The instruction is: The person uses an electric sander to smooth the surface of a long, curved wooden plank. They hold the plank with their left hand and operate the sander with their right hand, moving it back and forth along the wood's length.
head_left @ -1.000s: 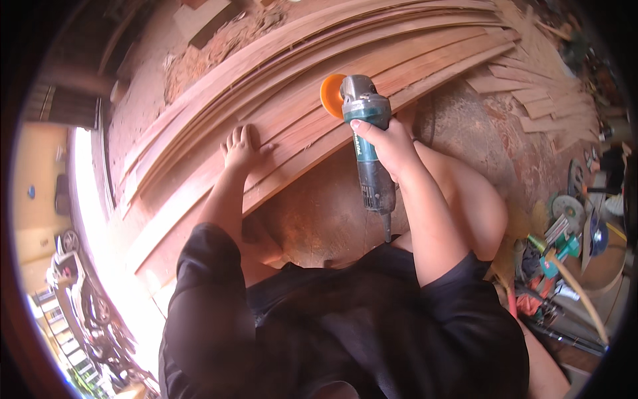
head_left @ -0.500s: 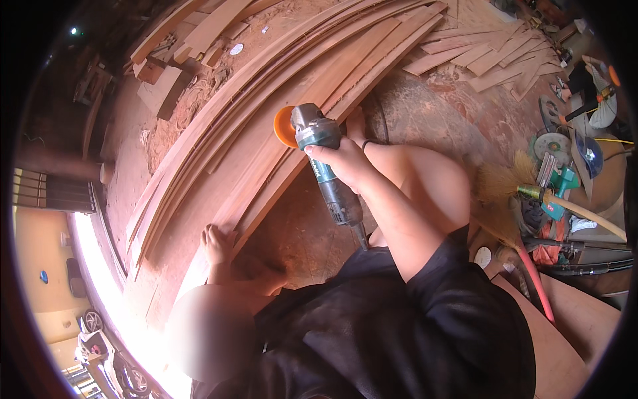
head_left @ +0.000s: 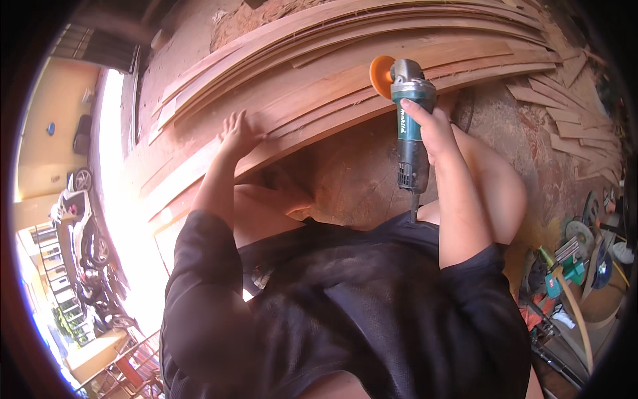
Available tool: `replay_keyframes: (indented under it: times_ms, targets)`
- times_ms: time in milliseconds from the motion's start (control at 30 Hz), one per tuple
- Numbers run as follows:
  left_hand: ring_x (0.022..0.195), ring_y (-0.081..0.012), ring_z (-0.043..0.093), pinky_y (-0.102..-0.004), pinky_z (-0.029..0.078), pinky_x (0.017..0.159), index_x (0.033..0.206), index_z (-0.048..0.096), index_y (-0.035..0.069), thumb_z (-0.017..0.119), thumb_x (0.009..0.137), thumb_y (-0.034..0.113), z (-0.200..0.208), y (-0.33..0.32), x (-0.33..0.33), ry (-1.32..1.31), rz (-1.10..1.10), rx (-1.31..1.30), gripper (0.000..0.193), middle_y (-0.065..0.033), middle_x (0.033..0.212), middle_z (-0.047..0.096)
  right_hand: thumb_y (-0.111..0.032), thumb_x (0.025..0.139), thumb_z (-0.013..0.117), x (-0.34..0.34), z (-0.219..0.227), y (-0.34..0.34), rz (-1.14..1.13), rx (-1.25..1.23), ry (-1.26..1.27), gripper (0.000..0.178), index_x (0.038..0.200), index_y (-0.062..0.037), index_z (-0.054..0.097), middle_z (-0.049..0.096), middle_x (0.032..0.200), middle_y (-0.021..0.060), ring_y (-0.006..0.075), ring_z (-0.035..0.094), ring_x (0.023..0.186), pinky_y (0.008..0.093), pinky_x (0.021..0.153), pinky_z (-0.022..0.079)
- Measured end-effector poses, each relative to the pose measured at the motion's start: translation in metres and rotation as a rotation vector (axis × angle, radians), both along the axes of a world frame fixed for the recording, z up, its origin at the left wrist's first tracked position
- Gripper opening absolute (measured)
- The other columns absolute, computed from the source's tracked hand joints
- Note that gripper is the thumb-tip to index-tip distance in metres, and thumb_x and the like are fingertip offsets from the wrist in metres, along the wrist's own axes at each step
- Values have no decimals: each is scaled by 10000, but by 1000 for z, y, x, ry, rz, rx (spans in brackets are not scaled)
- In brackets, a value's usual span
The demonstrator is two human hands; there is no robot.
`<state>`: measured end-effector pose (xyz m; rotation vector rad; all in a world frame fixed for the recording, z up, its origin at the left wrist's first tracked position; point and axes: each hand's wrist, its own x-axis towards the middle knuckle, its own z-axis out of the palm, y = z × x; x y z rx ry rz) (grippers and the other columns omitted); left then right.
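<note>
In my right hand (head_left: 428,126) is a teal and black angle grinder (head_left: 411,136), my fingers wrapped round its body. An orange disc (head_left: 382,76) sits at its head, over the wooden planks, and a cord runs from its rear end toward my lap. My left hand (head_left: 240,136), fingers spread, is on or just above a long reddish plank (head_left: 319,126) nearest to me. Whether the left palm presses on the wood I cannot tell. More long boards (head_left: 266,66) lie side by side behind that plank.
Thin wood offcuts (head_left: 578,133) are scattered at the far right. A broom handle (head_left: 577,319), a green tool (head_left: 575,272) and other gear crowd the right side. Bright light falls through an opening (head_left: 113,199) on the left, with motorcycles (head_left: 86,259) outside. My bare legs flank the reddish floor (head_left: 352,166).
The view has swung, so the planks and grinder appear farther right. My left hand's fingers, bent at the plank before, are now spread. The right hand still holds the grinder.
</note>
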<state>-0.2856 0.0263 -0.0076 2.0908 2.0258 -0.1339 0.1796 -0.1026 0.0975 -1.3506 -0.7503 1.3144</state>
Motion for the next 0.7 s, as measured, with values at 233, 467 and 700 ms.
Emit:
replay_keyframes:
  times_ms: [233, 467, 700]
  targets:
    - [1553, -383, 373, -710, 247, 1251, 1635, 467, 250, 779, 856, 715, -25, 0, 122, -56, -128, 188, 960, -189, 1608, 474, -388, 951, 832, -2, -15, 2, 6, -63, -43, 489, 1250, -33, 677, 684, 1016, 43, 142, 677, 868, 323, 764, 563]
    - [1513, -402, 410, -718, 240, 1254, 1585, 532, 303, 726, 924, 661, -63, -22, 86, -96, -233, 346, 776, -190, 1562, 506, -355, 956, 832, 8, -35, 13, 27, -64, 40, 491, 1264, -10, 669, 691, 1049, 59, 152, 676, 896, 333, 789, 558]
    - [1565, -387, 382, -704, 279, 1244, 1565, 535, 301, 705, 970, 614, -59, -27, 90, -7, -215, 371, 694, -184, 1627, 472, -352, 942, 843, 2, -36, 14, 13, -99, -5, 480, 1260, -23, 698, 696, 1099, 53, 143, 662, 970, 332, 852, 533]
